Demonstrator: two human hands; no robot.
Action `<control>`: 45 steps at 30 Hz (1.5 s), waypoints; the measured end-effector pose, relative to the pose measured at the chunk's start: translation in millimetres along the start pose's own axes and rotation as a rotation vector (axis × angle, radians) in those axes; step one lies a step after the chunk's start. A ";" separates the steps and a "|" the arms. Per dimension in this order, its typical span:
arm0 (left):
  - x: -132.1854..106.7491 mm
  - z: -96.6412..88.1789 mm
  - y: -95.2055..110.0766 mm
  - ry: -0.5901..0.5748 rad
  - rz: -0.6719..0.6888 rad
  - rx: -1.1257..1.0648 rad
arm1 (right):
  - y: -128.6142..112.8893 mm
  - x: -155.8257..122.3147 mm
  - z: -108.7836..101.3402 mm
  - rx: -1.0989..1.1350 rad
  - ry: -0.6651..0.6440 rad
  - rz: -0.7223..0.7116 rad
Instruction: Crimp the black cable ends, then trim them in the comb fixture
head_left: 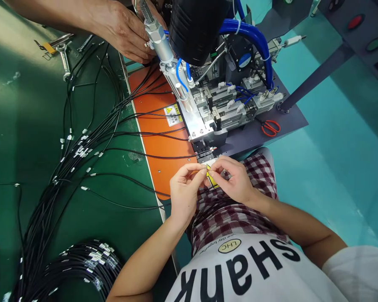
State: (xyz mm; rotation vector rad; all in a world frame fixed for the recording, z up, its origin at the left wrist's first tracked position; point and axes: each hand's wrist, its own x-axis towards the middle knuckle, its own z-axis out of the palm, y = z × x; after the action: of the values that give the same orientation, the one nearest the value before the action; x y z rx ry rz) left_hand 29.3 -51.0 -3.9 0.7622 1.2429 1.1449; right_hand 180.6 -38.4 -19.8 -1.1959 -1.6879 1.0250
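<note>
My left hand (185, 191) and my right hand (234, 179) meet above my lap, just in front of the machine (193, 121). Thumb and forefinger of each are pressed together. A thin black cable (132, 205) runs from the left into my left hand, whose fingers hide part of it. The tiny piece between my right fingertips is too small to make out. Behind the fingers is a yellow warning label (213, 181). Another black cable (151, 157) reaches the machine's front block, with its bare wire end (212, 149) showing there.
Many black cables with silvery ends (82, 149) spread over the green table (138, 235), and a coiled bundle (94, 262) lies nearer. Another person's hand (126, 31) is at the machine's far side. Wrenches (64, 61) lie at the back left, red-handled scissors (270, 128) at right.
</note>
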 end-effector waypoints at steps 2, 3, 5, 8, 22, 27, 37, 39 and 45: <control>1.5 -1.1 1.5 -0.001 -0.033 -0.012 | -0.2 -0.1 -0.4 -0.011 0.005 -0.018; 2.4 -1.5 1.9 -0.001 -0.054 -0.032 | -0.4 -0.3 -0.4 -0.016 0.005 -0.027; 3.9 -1.8 2.1 -0.005 -0.095 -0.077 | -0.8 -1.1 0.3 -0.021 0.005 -0.040; 4.8 -1.7 1.8 -0.004 -0.146 -0.134 | -1.4 -3.2 2.8 -0.012 0.003 -0.045; 4.1 -6.2 -4.5 -0.020 -0.106 -0.097 | 3.3 2.3 -2.4 0.120 -0.075 0.048; 1.7 -8.7 -5.1 -0.058 -0.119 -0.055 | 4.1 9.4 -7.2 0.197 -0.036 0.124; 0.6 -9.2 -6.1 -0.085 -0.103 0.018 | 0.4 10.8 -6.1 0.289 -0.049 0.180; 0.8 -9.1 -6.7 -0.085 -0.103 0.025 | 0.9 10.6 -5.6 0.293 -0.046 0.187; 1.1 -9.4 -7.5 -0.088 -0.105 0.043 | 3.7 8.7 -4.4 0.330 -0.044 0.199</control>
State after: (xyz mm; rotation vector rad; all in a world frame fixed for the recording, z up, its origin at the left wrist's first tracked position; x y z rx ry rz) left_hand 21.9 -53.4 -13.2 0.7620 1.2227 0.9922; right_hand 183.9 -28.5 -20.4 -1.1425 -1.3826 1.3990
